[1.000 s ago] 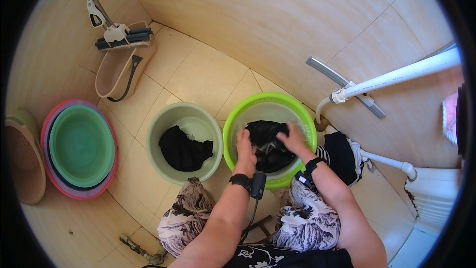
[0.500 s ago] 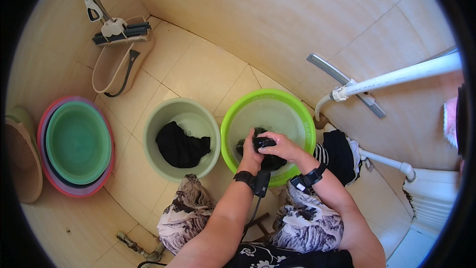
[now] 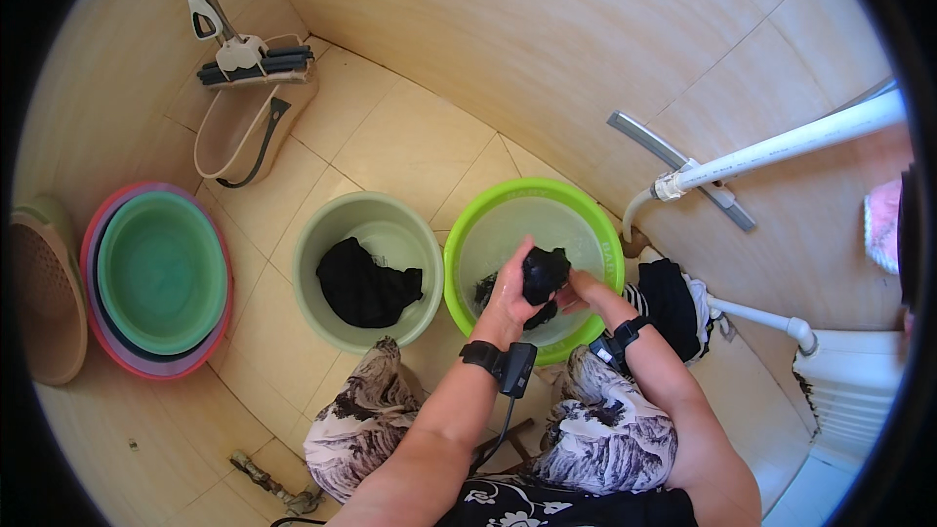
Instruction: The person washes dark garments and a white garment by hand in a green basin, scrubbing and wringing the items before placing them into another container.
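Observation:
Over a bright green-rimmed basin [image 3: 459,244] of water, a bunched, wet black cloth [image 3: 547,271] is gathered between my hands. On its left side, my left hand [image 3: 509,295] is closed around it, thumb up. From the right, my right hand [image 3: 588,291] grips its lower edge, with some fingers hidden behind it. Part of the dark cloth hangs down into the basin below my hands. Immediately left stands a pale grey-green basin [image 3: 305,278], with another black cloth [image 3: 366,283] lying crumpled in it.
Stacked basins, a green one [image 3: 161,273] on top, stand at the left beside a beige basket [image 3: 47,303]. A mop [image 3: 242,59] rests over a beige bucket [image 3: 239,141]. Dark and striped clothes [image 3: 669,307] lie right of the green-rimmed basin, near a white pipe [image 3: 791,151] and squeegee [image 3: 683,171].
The black cloth has been lifted and bunched higher in my left hand. My right hand has moved from on top of it to its right side.

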The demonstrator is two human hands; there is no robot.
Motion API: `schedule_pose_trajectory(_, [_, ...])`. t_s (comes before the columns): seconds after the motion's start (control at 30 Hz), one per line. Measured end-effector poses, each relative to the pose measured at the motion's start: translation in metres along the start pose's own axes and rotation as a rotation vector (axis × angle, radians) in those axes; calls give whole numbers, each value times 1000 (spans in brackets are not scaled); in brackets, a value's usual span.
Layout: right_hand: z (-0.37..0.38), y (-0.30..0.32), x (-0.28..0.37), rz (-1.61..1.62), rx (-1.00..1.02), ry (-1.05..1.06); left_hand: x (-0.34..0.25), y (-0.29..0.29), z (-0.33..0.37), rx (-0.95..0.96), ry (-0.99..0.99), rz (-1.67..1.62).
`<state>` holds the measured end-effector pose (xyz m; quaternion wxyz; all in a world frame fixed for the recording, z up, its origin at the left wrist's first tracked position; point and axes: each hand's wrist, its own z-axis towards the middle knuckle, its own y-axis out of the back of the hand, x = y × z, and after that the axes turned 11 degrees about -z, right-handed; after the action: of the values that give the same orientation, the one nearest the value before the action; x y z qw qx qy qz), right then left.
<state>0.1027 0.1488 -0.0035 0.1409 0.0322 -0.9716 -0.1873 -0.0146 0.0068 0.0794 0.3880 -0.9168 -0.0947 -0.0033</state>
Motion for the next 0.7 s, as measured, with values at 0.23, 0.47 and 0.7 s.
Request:
schedule_pose_trajectory(0.23, [-30,21,30,881,604,743,24,60,12,175,147,479])
schedule_pose_trajectory(0.47, [11,12,2,296,-277,396,38,108,49,103,-53,1128])
schedule_pose_trajectory(0.7, [25,-14,-15,-534,-286,547,9,118,58,-350,-166,703])
